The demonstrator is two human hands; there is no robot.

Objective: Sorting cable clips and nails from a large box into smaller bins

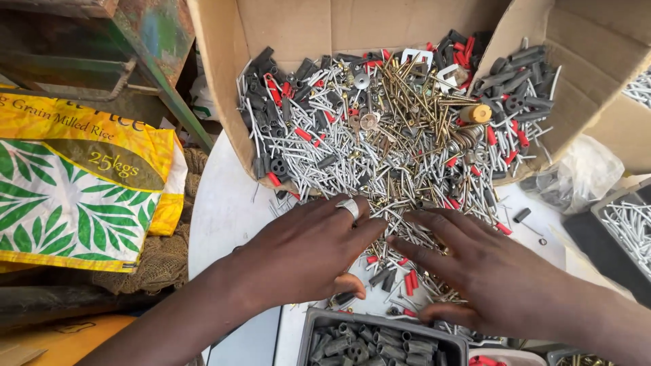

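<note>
I've got both hands flat on the heap, palms down. My left hand (305,254), silver ring on one finger, has fingers spread wide & holds nothing; thumb is tucked under at 5 o'clock. My right hand (488,271) is just beside it, fingers also wide, resting on the mixed pile of silver nails, brass screws, red and grey plastic wall plugs (400,149). Pile spills from the tipped brown cardboard box (298,27) at 12 o'clock onto the round white tabletop (224,210).

Step in hand, as I judge it: sorting by type. To do it well I'd keep palms light, since screw points stick up, rake a thin layer toward me w/ fingertips, then pinch out one kind at a time. The red plugs (410,279) between my hands look easiest to spot. Grey plugs go to the grey plastic tray of grey plugs (380,342) at 6 o'clock, touching distance from both wrists.

Packages: yellow woven sack w/ green leaf print (81,190) at 9 o'clock, lying slanted on brown burlap; printed lettering on its upper band. Clear plastic bag (576,176) at 3 o'clock. Dark tray of silver nails (630,227) further at 3 o'clock, partly cut off. Rusty green metal frame (135,54) at 10 o'clock.
</note>
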